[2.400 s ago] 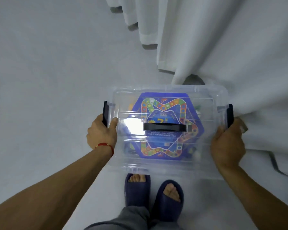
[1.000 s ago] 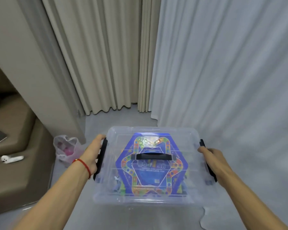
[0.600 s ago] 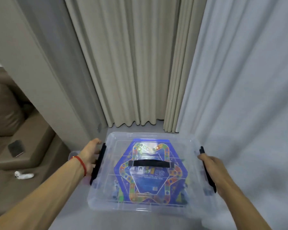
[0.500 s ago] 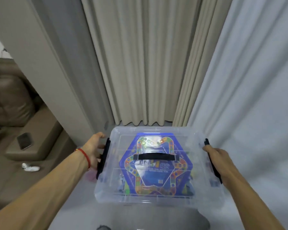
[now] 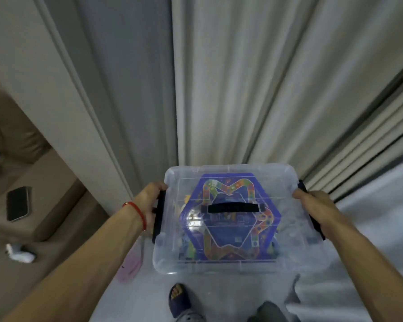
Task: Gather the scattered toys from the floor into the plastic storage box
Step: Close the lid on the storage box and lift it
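Observation:
I hold the clear plastic storage box (image 5: pixel 289 259) level in front of me, above the floor. Its lid is on, with a black handle (image 5: pixel 233 208) across the top. Through the lid shows a blue hexagonal game board (image 5: pixel 230 238) with a coloured star track, and small toys beside it. My left hand (image 5: pixel 149 203) grips the black latch on the box's left end. Over on the right end, my right hand (image 5: pixel 312 205) grips the other latch.
Beige curtains (image 5: pixel 230 89) hang straight ahead, with white sheer curtain (image 5: pixel 382 205) at the right. A wall corner (image 5: pixel 63 101) stands left of the box. A brown sofa (image 5: pixel 44 217) at the left carries a dark phone (image 5: pixel 18 203) and a white earbud case (image 5: pixel 21 253). A pink bag (image 5: pixel 130 263) lies on the floor. My slippered foot (image 5: pixel 179 300) is below the box.
The box came up off the floor in both hands, and my view swung from the floor toward the curtains and then left. Both hands kept their grip on the latches.

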Motion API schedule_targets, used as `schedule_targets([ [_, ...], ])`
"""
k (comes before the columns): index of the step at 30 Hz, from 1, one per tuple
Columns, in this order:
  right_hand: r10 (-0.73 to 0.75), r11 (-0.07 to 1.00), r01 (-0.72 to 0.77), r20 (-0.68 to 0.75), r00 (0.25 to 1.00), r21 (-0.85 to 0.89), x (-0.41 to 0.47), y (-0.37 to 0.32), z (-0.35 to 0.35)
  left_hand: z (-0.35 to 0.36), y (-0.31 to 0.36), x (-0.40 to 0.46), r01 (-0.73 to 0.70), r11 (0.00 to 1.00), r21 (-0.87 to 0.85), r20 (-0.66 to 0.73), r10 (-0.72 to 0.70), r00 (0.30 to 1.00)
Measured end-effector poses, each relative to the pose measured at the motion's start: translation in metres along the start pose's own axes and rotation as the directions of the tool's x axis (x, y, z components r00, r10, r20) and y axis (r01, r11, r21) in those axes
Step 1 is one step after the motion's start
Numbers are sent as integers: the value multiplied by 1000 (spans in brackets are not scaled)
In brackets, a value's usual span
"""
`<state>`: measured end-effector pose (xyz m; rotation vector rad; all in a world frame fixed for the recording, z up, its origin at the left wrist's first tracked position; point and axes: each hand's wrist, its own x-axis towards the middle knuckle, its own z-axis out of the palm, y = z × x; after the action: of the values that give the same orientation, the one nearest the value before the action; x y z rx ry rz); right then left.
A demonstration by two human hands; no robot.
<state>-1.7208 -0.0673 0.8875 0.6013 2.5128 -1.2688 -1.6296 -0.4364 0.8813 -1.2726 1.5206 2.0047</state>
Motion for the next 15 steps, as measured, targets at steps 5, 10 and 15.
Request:
schedule_targets([
  [5,-47,993,61,135,990,-103,125,-60,68,12,50,69,93,990,-106,-116,-105,988],
  [10,-68,973,140,348,935,-186,264,-103,158,32,59,147,129,960,-249,-288,-201,936],
  [15,-103,941,248,505,857,-229,371,-114,264,44,26,255,231,880,-416,-379,-398,835],
])
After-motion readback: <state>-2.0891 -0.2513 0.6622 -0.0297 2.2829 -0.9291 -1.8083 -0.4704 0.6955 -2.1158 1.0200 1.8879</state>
